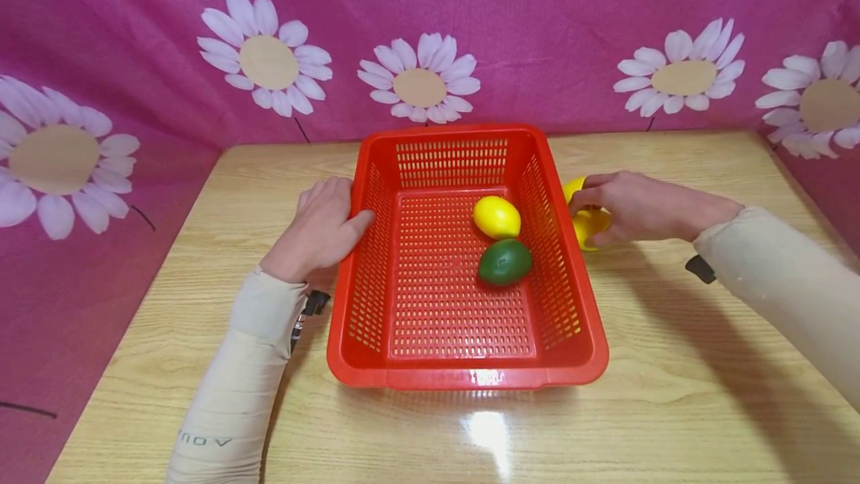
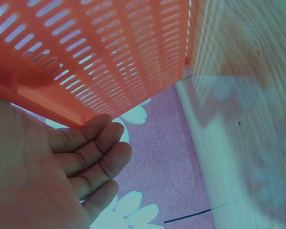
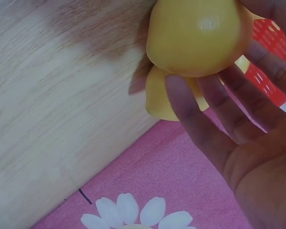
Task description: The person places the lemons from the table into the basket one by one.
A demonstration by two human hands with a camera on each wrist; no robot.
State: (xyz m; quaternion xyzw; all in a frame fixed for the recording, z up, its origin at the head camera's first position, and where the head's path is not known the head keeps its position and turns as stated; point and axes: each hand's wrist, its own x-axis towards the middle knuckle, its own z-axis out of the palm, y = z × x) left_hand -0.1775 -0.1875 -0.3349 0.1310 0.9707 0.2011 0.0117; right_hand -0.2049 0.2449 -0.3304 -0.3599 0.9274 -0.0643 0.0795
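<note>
A red slotted basket (image 1: 463,378) stands mid-table and holds a yellow lemon (image 1: 497,216) and a green lime (image 1: 505,261). My left hand (image 1: 329,222) rests flat against the basket's left wall (image 2: 109,47), its straight fingers (image 2: 93,152) just below the rim. Outside the basket's right wall, my right hand (image 1: 605,208) grips a yellow lemon (image 1: 590,228). The right wrist view shows that lemon (image 3: 198,36) with my fingers (image 3: 195,119) round it. A second yellow lemon (image 3: 162,98) lies just behind it on the table, also showing past my knuckles (image 1: 572,187).
The wooden table (image 1: 672,364) is walled at the back and both sides by pink cloth with white daisies (image 1: 419,88). Bare tabletop lies in front of the basket and to both sides of it. Black wrist mounts (image 1: 701,269) sit by each sleeve.
</note>
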